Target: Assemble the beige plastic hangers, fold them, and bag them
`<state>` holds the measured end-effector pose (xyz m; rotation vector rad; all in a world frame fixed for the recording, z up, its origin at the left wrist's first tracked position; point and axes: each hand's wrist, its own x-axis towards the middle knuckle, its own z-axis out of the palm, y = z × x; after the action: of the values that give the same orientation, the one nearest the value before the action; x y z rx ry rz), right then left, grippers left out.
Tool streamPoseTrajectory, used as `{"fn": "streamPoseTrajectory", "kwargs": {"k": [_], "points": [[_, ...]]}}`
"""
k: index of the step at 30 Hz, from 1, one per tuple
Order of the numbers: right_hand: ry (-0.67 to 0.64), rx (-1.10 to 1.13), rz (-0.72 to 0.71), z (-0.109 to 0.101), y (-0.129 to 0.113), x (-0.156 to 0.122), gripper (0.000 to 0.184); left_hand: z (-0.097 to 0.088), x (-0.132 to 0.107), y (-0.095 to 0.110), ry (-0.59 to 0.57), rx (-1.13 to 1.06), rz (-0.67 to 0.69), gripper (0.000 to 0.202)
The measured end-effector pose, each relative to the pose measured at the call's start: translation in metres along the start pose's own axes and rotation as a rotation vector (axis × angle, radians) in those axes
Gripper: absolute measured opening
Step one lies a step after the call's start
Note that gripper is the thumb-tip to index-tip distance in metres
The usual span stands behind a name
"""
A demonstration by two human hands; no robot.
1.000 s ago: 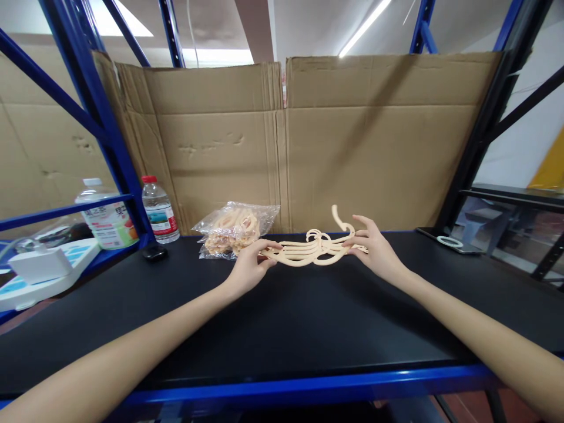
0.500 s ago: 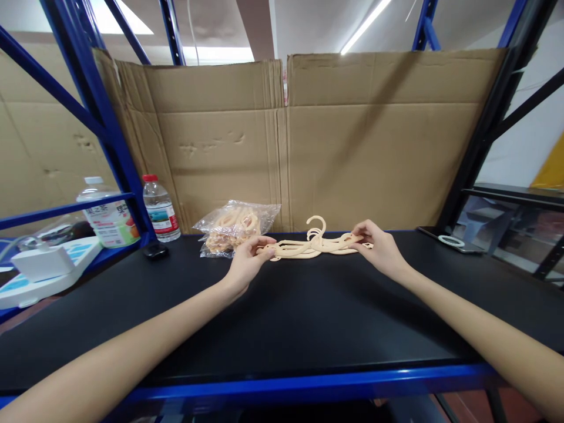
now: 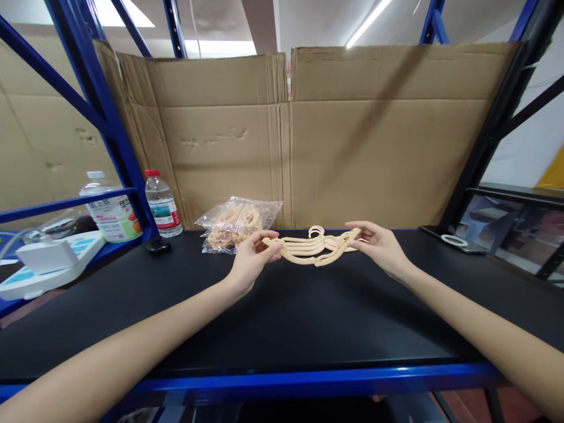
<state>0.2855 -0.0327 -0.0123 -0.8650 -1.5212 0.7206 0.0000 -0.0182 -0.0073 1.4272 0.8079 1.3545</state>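
Item: set of cream plastic hangers point(image 3: 316, 262), several, overlapping, with arms roughly side by side. Position: far half of the black table top point(image 3: 308, 323), centre, spanning the gap between two hands. The nearest bar bows toward the person; the curved hooks point(image 3: 315, 228) cluster at mid-length on the far side. Whether the set rests on the surface or hangs just above it cannot be told.

Left hand point(image 3: 250, 258): closed, thumb and fingers pinching the set's left end. Right hand point(image 3: 383, 244): closed likewise on the right end, thumb nearest the person, fingers on the far side.

Clear plastic bag point(image 3: 268, 211): crinkled, cream pieces showing inside; lies just beyond the left hand, near the cardboard.

Small black object point(image 3: 157, 245): on the table, well left of the bag.

Water bottle point(image 3: 164, 207): red cap, upright, behind the black object.

Large bottle point(image 3: 112, 217): white cap, printed label, partly behind a blue rail of the frame point(image 3: 99, 111).

White plug block point(image 3: 46, 257): far left, on a white unit point(image 3: 55, 281) with blue panels.

Flat device point(image 3: 476, 249): far right corner, white ring point(image 3: 460, 244) on it.

Cardboard panels point(image 3: 388, 141): two, upright, forming the back wall.
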Motion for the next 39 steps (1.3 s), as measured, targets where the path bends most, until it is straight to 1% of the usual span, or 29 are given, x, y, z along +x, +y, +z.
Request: {"fn": "streamPoseTrajectory", "kwargs": {"k": [1,3,5,7,9,12,14,17,20,22,25,29,31,35,37,39], "points": [[0.044,0.044,0.008,0.004,-0.002,-0.002,0.041,0.002,-0.002,0.002,-0.006,-0.012,-0.004,0.039],[0.11,0.112,0.007,0.013,-0.005,-0.007,0.038,0.008,-0.007,0.005,-0.02,-0.033,-0.019,0.038],[0.102,0.125,-0.016,0.023,-0.008,-0.013,0.03,0.014,-0.013,0.007,-0.045,-0.05,-0.044,0.037],[0.013,0.095,-0.045,0.033,-0.011,-0.02,0.022,0.02,-0.02,0.009,-0.095,-0.059,-0.064,0.035],[-0.122,0.067,-0.061,0.04,-0.014,-0.027,0.015,0.024,-0.025,0.008,-0.142,-0.065,-0.069,0.033],[-0.302,0.059,-0.057,0.046,-0.02,-0.033,0.009,0.027,-0.029,0.007,-0.146,-0.054,-0.053,0.032],[-0.38,0.063,-0.031,0.047,-0.022,-0.035,0.011,0.027,-0.028,0.006,-0.112,-0.042,-0.04,0.033],[-0.486,0.055,0.03,0.046,-0.022,-0.036,0.021,0.025,-0.025,0.005,-0.06,-0.029,-0.022,0.036],[-0.557,0.056,0.076,0.047,-0.022,-0.037,0.031,0.024,-0.024,0.003,-0.04,-0.012,0.001,0.034],[-0.566,0.049,0.063,0.047,-0.024,-0.038,0.034,0.024,-0.024,0.002,-0.036,-0.006,0.021,0.033],[-0.539,0.004,0.011,0.048,-0.026,-0.038,0.034,0.024,-0.025,0.0,-0.055,0.006,0.077,0.03],[-0.525,-0.009,0.01,0.048,-0.026,-0.038,0.036,0.024,-0.026,-0.002,-0.134,0.063,0.166,0.03],[-0.539,0.003,0.012,0.048,-0.025,-0.038,0.037,0.025,-0.027,-0.001,-0.184,0.103,0.179,0.031],[-0.585,0.025,0.012,0.048,-0.025,-0.039,0.038,0.025,-0.028,-0.001,-0.262,0.11,0.123,0.029],[-0.583,0.02,-0.005,0.048,-0.026,-0.039,0.037,0.024,-0.027,-0.002,-0.247,0.086,0.071,0.031],[-0.565,-0.001,-0.028,0.047,-0.026,-0.039,0.035,0.023,-0.026,-0.003,-0.204,0.055,0.031,0.033]]}}
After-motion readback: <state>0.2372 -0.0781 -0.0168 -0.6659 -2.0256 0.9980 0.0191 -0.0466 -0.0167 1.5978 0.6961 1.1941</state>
